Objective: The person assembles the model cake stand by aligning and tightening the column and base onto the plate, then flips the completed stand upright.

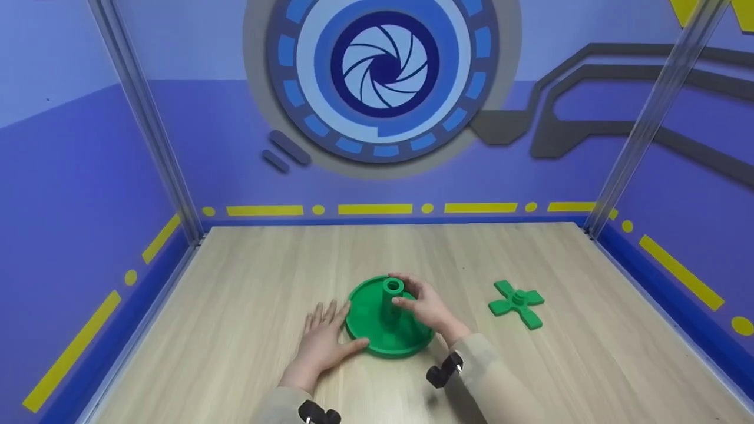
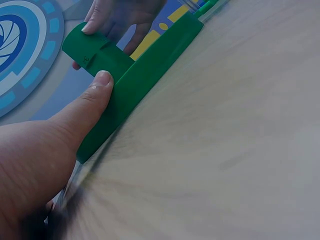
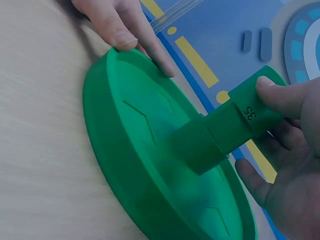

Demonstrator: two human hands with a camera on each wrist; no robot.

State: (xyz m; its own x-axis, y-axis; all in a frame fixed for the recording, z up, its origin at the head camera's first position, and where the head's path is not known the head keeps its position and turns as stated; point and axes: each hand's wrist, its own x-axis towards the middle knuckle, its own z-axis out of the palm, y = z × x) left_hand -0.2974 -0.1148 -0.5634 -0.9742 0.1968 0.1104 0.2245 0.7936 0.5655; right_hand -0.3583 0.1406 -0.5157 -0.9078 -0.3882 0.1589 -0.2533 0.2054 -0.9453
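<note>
A round green plastic dish [image 1: 366, 321] with a raised rim lies on the table. From its middle rises a green hollow cylinder [image 3: 227, 122], upright, with a stepped seam and a small number on its side. My right hand [image 1: 429, 307] grips the cylinder near its top, thumb on the near side and fingers behind. My left hand [image 1: 324, 346] lies at the dish's left edge with fingers spread and straight. Its thumb [image 2: 95, 95] touches the rim. Whether the cylinder's foot sits fully in the dish is not clear.
Right of the dish lies a green four-armed cross piece [image 1: 518, 300] with a round peg in its centre. Blue printed panels [image 1: 383, 191] and metal posts [image 1: 144, 112] enclose the wooden table [image 1: 265, 265] at the back and sides.
</note>
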